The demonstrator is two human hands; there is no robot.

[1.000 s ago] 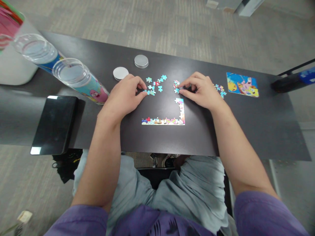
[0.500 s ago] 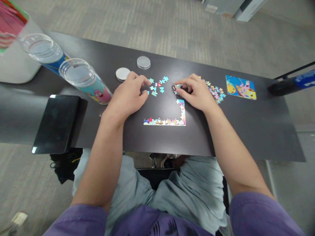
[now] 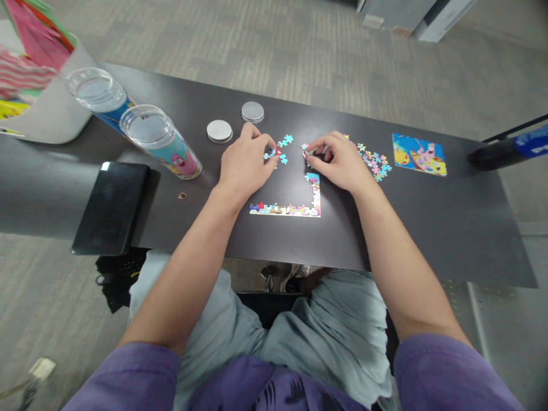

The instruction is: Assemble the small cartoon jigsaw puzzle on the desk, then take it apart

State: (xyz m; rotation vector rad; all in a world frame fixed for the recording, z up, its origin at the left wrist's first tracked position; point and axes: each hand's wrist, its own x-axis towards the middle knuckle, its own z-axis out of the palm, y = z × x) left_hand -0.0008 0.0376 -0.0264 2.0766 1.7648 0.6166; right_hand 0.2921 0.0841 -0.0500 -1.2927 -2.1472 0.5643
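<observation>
My left hand is over the loose puzzle pieces, thumb and index finger closed on a reddish puzzle piece. My right hand pinches another small puzzle piece, partly covered by the fingertips. Below the hands lies a joined puzzle border, an L shape along the bottom and up the right side. To the right of my right hand is a heap of small mixed pieces, partly hidden behind that hand.
Two clear-topped tubes and a black tablet stand and lie at left. Two round lids sit behind my left hand. A cartoon picture card lies at right, near a dark blue bottle. A white bin is far left.
My left hand has moved right, from beside the loose pieces onto the reddish one, closing its fingers. My right hand stays nearly in place with its piece. The view has shifted slightly.
</observation>
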